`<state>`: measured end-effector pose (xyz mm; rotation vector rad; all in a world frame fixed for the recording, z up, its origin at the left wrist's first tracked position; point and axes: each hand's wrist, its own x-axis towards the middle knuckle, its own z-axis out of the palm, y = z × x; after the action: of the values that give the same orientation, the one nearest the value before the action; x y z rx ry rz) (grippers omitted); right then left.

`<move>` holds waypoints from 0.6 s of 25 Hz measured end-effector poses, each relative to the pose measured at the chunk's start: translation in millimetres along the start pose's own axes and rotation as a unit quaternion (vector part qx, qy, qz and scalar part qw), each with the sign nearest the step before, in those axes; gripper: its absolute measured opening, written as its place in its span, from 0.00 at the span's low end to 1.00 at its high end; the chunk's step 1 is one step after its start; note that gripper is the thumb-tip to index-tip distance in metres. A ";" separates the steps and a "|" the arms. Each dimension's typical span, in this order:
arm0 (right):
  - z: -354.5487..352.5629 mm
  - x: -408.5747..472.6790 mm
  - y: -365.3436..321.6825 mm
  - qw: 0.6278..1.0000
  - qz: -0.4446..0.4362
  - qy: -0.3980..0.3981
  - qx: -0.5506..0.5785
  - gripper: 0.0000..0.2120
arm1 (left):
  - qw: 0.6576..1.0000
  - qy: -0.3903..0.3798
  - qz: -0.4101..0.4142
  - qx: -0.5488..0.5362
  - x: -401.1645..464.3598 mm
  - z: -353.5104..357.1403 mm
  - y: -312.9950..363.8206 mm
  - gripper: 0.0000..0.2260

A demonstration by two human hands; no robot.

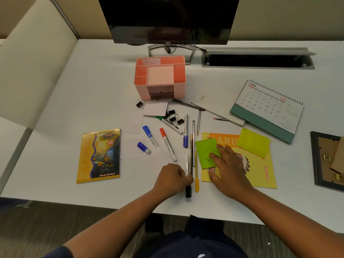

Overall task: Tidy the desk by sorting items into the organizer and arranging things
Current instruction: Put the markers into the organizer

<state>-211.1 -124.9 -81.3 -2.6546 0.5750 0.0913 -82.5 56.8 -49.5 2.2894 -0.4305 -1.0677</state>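
On the white tabletop [93, 90], a few pens are gathered near the front edge, and the left hand [172, 178] is closed around a black-capped pen [188, 190] and a clear pen [187, 162] there. A yellow pen [196, 181] lies just beside them. The right hand [228, 164] is laid flat, fingers spread, on a green sticky note [205, 151] that rests on a yellow notebook [260, 174]. The pink plastic organizer [160, 77] stands farther back, in front of the black monitor [171, 19]. Between organizer and hands, a red-capped marker [167, 144], blue-capped markers [149, 135] and black binder clips [174, 116] are scattered.
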 end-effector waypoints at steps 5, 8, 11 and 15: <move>-30.1 0.0 -40.0 0.967 -0.021 -0.065 0.244 0.26 | 0.951 -0.041 -0.043 -0.303 -4.6 -19.1 23.4 0.10; -36.5 3.4 -62.1 0.937 -0.014 -0.111 0.331 0.24 | 0.895 -0.048 -0.086 -0.435 0.3 -23.5 30.3 0.08; -32.3 6.4 -66.9 0.947 -0.015 -0.051 0.315 0.18 | 0.880 -0.050 -0.090 -0.463 3.3 -27.0 30.2 0.10; -36.2 15.4 -60.4 0.941 0.006 0.008 0.338 0.14 | 0.955 0.018 0.006 -0.297 15.7 -39.4 26.4 0.11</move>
<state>-173.2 -95.9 -27.2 -1.9831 0.5108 -0.1092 -43.3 42.4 -22.1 1.7634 -0.0832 -0.9829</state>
